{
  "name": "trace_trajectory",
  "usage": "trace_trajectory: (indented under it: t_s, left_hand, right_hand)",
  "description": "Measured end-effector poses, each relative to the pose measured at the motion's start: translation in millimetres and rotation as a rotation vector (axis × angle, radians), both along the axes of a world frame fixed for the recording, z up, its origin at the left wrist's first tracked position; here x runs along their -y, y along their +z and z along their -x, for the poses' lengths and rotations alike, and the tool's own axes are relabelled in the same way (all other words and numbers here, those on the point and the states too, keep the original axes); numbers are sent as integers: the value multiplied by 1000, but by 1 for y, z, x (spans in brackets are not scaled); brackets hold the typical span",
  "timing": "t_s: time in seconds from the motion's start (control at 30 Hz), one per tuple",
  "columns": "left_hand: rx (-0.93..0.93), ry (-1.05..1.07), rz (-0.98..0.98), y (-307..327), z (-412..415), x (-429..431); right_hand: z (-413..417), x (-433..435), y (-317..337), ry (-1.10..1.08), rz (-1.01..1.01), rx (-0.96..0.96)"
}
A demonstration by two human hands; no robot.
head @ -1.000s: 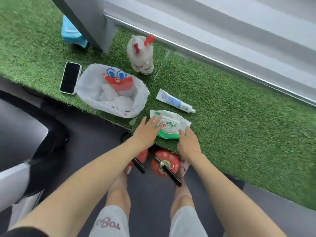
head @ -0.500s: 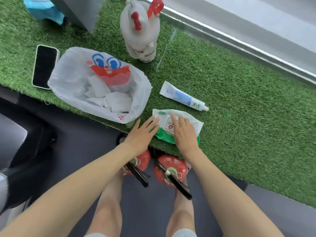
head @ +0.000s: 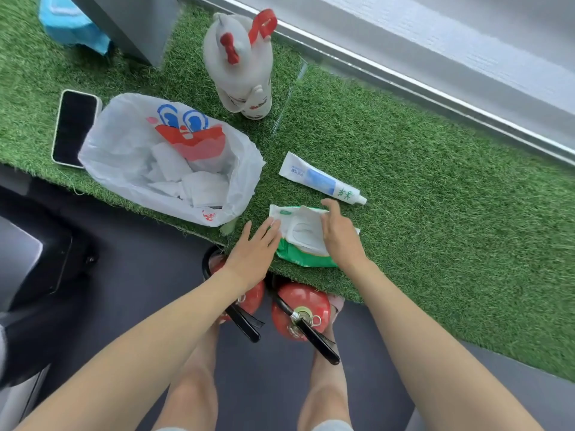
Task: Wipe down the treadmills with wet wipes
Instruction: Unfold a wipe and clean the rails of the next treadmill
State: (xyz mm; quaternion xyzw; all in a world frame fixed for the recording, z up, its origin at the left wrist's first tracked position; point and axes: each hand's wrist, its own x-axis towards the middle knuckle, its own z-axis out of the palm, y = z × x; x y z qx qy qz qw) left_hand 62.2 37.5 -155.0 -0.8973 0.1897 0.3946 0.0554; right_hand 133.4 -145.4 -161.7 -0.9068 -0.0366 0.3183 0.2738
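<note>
Change: flap (head: 306, 217) of wipe pack (head: 298, 258) now peeled back, shut a moment ago.
Left grip (head: 252, 256): wide and flat, pack edge pressed down.
Right grip (head: 340, 241): flap pinched.
Meaning: a wipe can likely be drawn next.

Two red fire extinguishers (head: 306, 301), one wet-wipe pack (head: 303, 259), one white-and-blue tube (head: 320, 181), one smartphone (head: 74, 129), one white plastic bag (head: 124, 157), one spray bottle (head: 239, 66), one blue cloth (head: 71, 26).

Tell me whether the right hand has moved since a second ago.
Yes. The right hand has slid away from the person, from the near edge of the wet wipes pack across its top toward the tube.
</note>
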Motion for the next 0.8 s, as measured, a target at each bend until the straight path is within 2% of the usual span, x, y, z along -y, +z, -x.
trace_trajectory:
  t_s: [0.07, 0.17, 0.27, 0.4, 0.53, 0.6, 0.67, 0.8]
  left_hand:
    - [13, 13, -6, -2, 2, 2]
    - [38, 53, -8, -1, 5, 6]
    - [105, 133, 32, -1, 3, 13]
    - [333, 187, 220, -5, -4, 23]
    - [318, 45, 371, -9, -28, 34]
    - [243, -23, 349, -10, -37, 43]
    - [173, -77, 227, -14, -44, 55]
    - [148, -135, 88, -16, -49, 75]
  right_hand:
    - [-6, 0, -1, -145, 13, 28]
    - [-7, 6, 1, -255, 211, 166]
    - [-1, 9, -1, -355, 186, 106]
    - [15, 4, -2, -271, 42, 45]
    - [25, 1, -5, -214, 55, 21]
    - [30, 2, -8, -182, 129, 27]
    - [36, 5, -12, -142, 198, 45]
    - [47, 11, -20, -83, 217, 45]
